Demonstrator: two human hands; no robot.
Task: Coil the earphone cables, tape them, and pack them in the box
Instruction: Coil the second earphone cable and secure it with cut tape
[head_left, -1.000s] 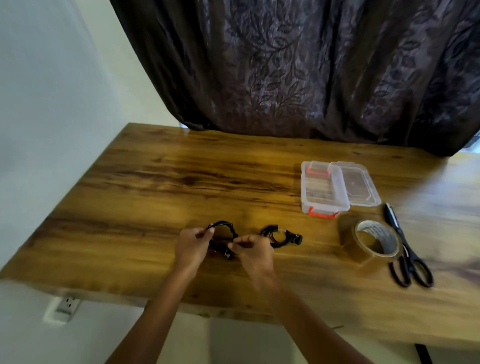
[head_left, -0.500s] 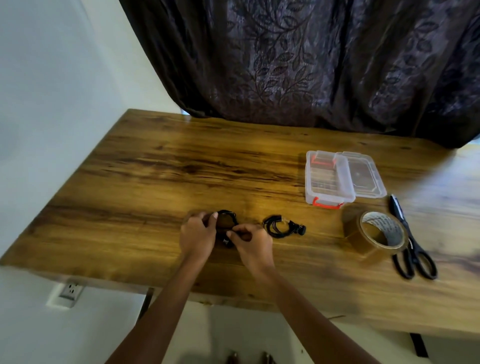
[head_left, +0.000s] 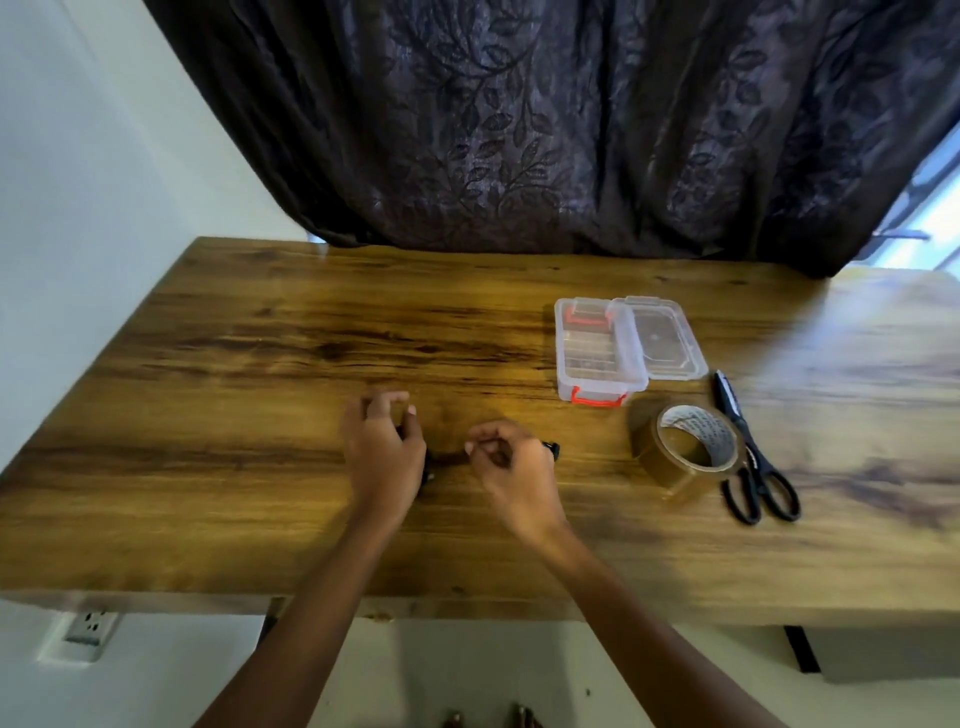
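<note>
Left hand (head_left: 382, 449) curls over the earphone cable (head_left: 428, 467), likely pinning its loops; right hand (head_left: 511, 462) pinched, contents unclear; tape (head_left: 685, 449), scissors (head_left: 753, 462) and open box (head_left: 563, 358) sit ready just rightward.

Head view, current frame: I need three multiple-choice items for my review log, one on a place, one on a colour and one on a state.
1. Where is the tape roll?
A. under the table
B. next to the scissors
C. at the far edge by the curtain

2. What colour is the clasp on the near end of the box?
A. red-orange
B. blue
C. green

3. What state is the box's lid in?
A. shut and latched
B. missing
C. open, lying flat beside the box

Answers:
1 B: the brown roll sits close beside the black scissors.
2 A: the clasp shows red-orange against the clear plastic.
3 C: the clear lid lies flat next to the open box.
</note>
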